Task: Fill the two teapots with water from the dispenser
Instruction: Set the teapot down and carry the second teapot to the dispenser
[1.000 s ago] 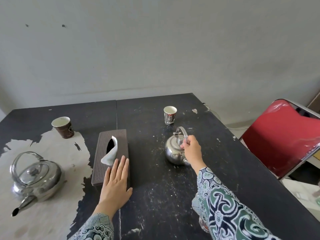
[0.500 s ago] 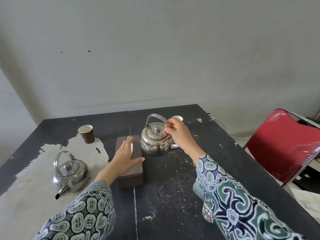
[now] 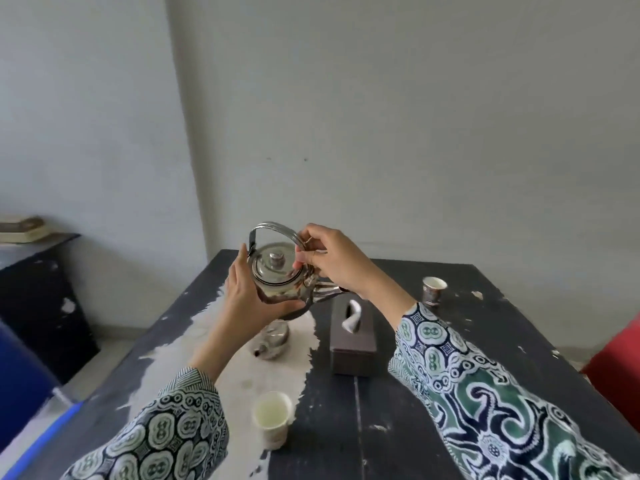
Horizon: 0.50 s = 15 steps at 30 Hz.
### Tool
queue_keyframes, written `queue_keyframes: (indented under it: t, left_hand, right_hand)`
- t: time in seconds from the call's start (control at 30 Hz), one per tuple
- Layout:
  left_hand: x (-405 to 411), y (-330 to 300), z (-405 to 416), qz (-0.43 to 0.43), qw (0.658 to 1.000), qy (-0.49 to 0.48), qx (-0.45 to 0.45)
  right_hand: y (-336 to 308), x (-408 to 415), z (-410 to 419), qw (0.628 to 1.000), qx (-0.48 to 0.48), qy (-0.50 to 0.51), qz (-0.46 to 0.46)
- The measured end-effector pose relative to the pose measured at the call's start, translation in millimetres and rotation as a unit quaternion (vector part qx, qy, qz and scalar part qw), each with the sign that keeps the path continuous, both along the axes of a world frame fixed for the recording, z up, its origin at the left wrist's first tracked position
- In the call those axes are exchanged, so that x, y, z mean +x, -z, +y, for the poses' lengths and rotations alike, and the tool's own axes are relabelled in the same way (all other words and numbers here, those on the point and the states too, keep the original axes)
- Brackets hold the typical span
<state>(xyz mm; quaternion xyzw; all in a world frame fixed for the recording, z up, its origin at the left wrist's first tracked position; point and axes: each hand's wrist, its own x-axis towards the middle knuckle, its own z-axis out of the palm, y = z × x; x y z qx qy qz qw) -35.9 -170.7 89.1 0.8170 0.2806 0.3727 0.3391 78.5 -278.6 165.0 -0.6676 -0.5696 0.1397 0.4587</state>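
Teapot (image 3: pixel 277 277) is up in the air in front of me, off the bench (image 3: pixel 485 358), and I've got both hands on it. My right hand (image 3: pixel 334 263) is closed around the hoop handle near its right end, handle standing upright over the lid. My left hand (image 3: pixel 247 299) is cupped against the pot's left side and under its belly, fingers wrapped around the body. Lid's on, knob in the middle.

Second teapot (image 3: pixel 273 341) sits on the bench right below the first, mostly hidden behind my left wrist, on the pale worn patch where the black top has peeled. Spout points toward the near left.

Tissue box (image 3: pixel 353 336) is just right of that one, a tissue sticking out of the top. One cup (image 3: pixel 271 419) stands close to me at the edge of the worn patch, another cup (image 3: pixel 433 289) is farther back on the right. Red chair (image 3: pixel 620 379) peeks in at the right edge.
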Motion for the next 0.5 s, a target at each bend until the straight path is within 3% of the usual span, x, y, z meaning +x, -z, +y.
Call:
queue_keyframes:
  t: [0.1, 0.5]
  left_hand:
    - [-79, -5, 23, -0.031, 0.998, -0.048, -0.001]
    - [-402, 40, 82, -0.037, 0.957, -0.282, -0.048]
  right_hand:
    - [-7, -68, 39, 0.998, -0.008, -0.055, -0.024]
    - [39, -375, 191, 0.966, -0.053, -0.248, 0.043]
